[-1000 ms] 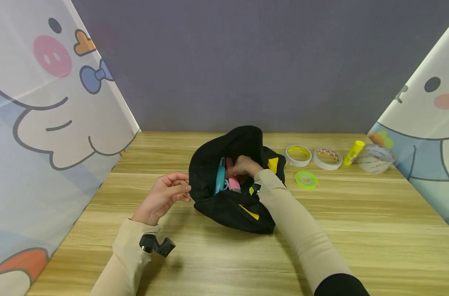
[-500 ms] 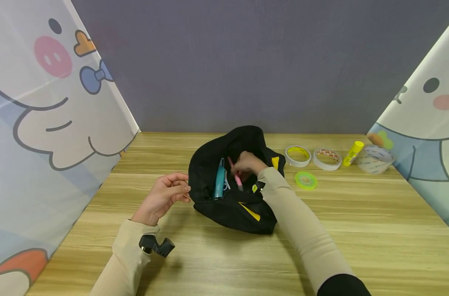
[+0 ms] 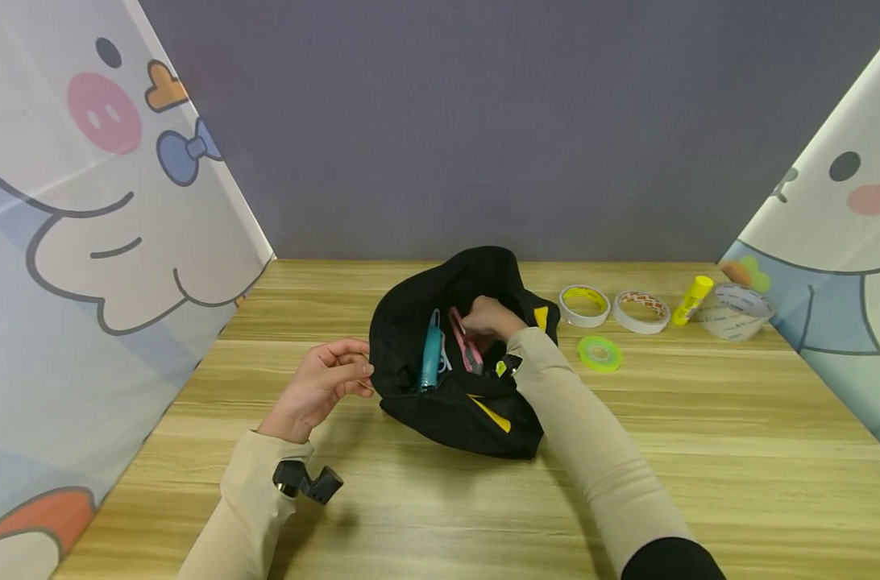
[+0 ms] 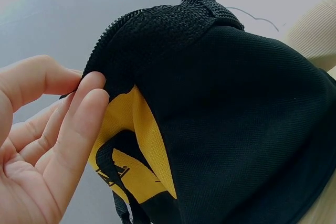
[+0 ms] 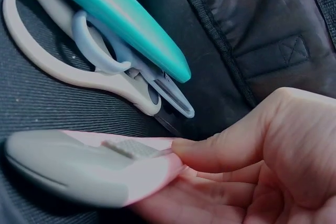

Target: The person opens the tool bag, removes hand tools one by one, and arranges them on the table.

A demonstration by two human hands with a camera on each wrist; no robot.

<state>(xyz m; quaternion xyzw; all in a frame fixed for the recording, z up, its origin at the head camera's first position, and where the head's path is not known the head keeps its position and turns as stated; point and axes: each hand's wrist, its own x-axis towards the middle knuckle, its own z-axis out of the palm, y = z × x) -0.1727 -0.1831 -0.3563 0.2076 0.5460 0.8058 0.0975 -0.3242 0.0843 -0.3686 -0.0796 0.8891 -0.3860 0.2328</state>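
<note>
A black cloth tool bag (image 3: 425,419) with yellow panels stands with its mouth spread wide. My left hand (image 3: 324,387) pinches its zippered edge (image 4: 113,32) at the left side. Inside the bag, my right hand (image 5: 262,156) grips a long pink-and-grey tool (image 5: 84,169) with a rounded grey end and a textured grey patch near the thumb; its kind is unclear. Beside it lie a teal slim-bodied object (image 5: 126,22), scissors (image 5: 58,69) with off-white handles, and small pale-blue scissors (image 5: 105,51).
To the bag's right are a white tape roll (image 3: 585,306) with a yellow core, another white roll (image 3: 641,312), a small green tape roll (image 3: 599,353), a yellow glue stick (image 3: 692,300) and a wide clear tape roll (image 3: 737,312). A grey panel (image 3: 483,137) stands behind the wooden table (image 3: 425,515).
Within the bag, my right hand has shifted slightly right and turned the pink tool, which now slants and shows a narrower side. My left hand stays at the bag's edge.
</note>
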